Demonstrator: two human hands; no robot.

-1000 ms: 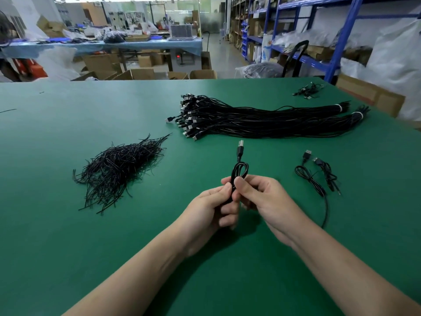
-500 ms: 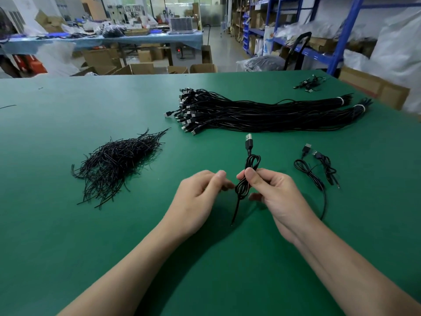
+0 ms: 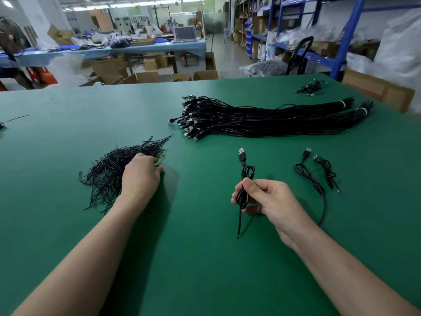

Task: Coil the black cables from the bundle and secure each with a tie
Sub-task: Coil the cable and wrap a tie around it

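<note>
My right hand (image 3: 264, 199) grips a coiled black cable (image 3: 247, 173) upright above the green table (image 3: 205, 258); its USB plug sticks up and a loose end hangs down to the table. My left hand (image 3: 141, 176) rests on the right edge of a pile of black wire ties (image 3: 109, 169), fingers curled into the ties; whether it holds one is hidden. The big bundle of black cables (image 3: 262, 120) lies across the table's far middle, plugs to the left, white bands at its right end.
Two loosely coiled cables (image 3: 316, 172) lie right of my right hand. A small cable clump (image 3: 311, 87) sits at the far right corner. A cardboard box (image 3: 378, 90) stands past the right edge. Shelving and another work table fill the background.
My left hand let go of the coiled cable and moved left onto the tie pile. My right hand kept the coil and shifted slightly right.
</note>
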